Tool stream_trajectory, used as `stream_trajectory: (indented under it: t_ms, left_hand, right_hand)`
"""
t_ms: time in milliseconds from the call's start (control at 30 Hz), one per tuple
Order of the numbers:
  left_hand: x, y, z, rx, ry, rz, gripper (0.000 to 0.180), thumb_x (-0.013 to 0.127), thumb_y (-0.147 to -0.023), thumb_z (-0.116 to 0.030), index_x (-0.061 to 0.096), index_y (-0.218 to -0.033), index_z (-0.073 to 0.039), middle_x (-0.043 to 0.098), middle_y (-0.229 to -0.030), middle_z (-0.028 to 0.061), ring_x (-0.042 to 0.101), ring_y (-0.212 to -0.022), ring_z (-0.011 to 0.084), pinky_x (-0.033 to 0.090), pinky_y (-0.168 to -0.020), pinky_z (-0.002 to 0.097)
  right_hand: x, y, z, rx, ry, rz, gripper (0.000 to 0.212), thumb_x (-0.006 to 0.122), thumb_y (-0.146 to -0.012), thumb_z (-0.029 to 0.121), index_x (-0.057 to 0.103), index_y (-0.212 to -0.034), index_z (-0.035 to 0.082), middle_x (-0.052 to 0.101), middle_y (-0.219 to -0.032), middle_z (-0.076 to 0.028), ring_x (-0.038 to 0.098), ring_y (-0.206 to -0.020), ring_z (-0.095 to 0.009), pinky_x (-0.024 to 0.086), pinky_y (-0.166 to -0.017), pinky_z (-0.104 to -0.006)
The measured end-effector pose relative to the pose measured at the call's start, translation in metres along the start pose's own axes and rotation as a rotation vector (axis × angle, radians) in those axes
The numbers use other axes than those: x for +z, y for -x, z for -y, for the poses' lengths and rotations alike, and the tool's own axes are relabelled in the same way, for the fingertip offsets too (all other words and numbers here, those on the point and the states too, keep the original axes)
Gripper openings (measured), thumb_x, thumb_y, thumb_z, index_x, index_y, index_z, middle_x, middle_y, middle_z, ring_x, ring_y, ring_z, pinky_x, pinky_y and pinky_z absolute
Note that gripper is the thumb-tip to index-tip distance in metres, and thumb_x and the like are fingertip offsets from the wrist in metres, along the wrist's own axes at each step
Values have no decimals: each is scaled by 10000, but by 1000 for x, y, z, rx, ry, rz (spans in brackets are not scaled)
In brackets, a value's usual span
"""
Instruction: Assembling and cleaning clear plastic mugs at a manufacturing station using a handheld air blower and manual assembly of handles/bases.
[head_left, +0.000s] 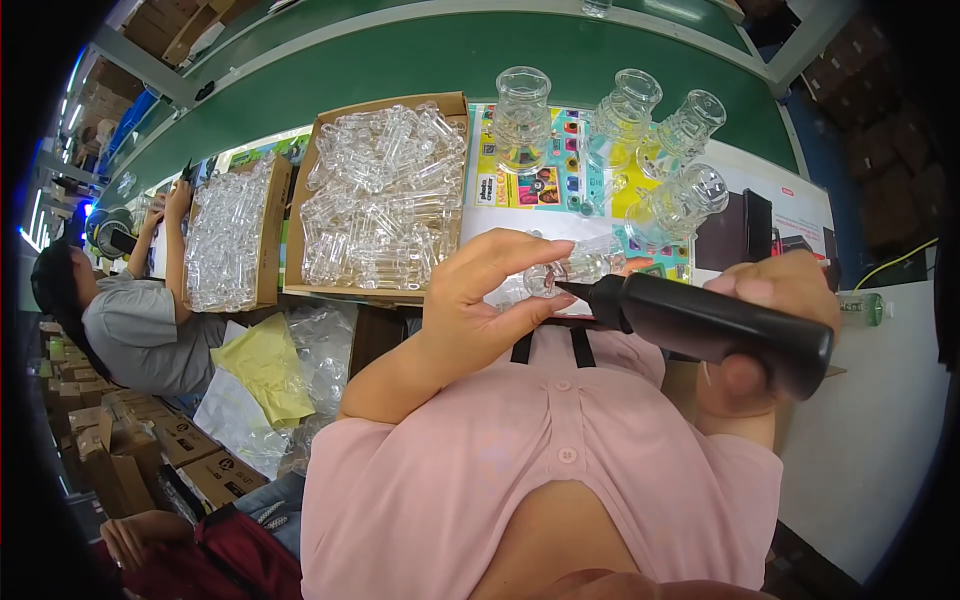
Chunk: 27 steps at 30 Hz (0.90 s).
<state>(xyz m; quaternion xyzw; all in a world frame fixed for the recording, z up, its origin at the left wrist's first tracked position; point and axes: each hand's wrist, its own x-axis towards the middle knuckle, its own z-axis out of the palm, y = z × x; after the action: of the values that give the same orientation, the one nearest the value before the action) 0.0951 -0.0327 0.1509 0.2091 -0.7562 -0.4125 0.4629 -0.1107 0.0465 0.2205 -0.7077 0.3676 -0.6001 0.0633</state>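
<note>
Left fingers (522, 251) pinch clear glass piece (541, 281) by green desk (400, 60); right fingers (743, 377) clasp black plastic bottle (715, 325), nozzle (572, 289) at it. Mid-piece, likely. Four clear glass vessels (523, 112) maybe done; clear tubes (380, 220) in brown cardboard box (350, 294) probably left.

From where I stand, print shows in three locations. The multicoloured glossy paper sheet (573, 150) bears black lettering on a white rectangular panel (487, 190), with orange-red lettering alongside. The white paper sheet with dark panels (815, 208), farther right, carries small red lettering. Two brown rectangular cardboard cartons (222, 478) carry dark printed marks (too small to make out fully).
</note>
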Motion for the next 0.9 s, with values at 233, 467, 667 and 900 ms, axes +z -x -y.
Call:
stream_trajectory:
  t_ms: [233,467,667,900]
  left_hand:
    - [1,5,-8,-234,212,38,453,709,-679,-14,574,-1112,-35,613,-937,87,592,-853,148,480,-762,263]
    - [-4,11,-8,-392,710,87,472,637,-762,37,399,-1166,-22,557,-1048,105,578,-936,144,475,-809,259]
    - [-4,8,-12,-437,783,111,460,642,-759,33,386,-1135,-32,554,-1034,105,581,-932,153,477,-798,262]
    - [-6,12,-10,-422,695,108,472,671,-742,11,403,-1128,-35,554,-1016,99,583,-914,144,478,-790,258]
  right_hand:
    - [-3,-3,8,-114,0,83,480,793,-633,237,558,-956,-29,577,-812,-143,588,-639,-192,481,-545,-250]
    - [6,-3,5,-263,-69,83,364,676,-738,223,508,-937,-31,552,-786,-150,552,-597,-196,457,-475,-271]
    - [1,2,4,-385,-40,83,196,638,-687,35,560,-863,-2,596,-833,-179,554,-561,-212,461,-490,-287]
    - [1,3,8,-373,-4,103,196,639,-681,36,564,-858,4,598,-836,-168,556,-583,-207,465,-513,-290]
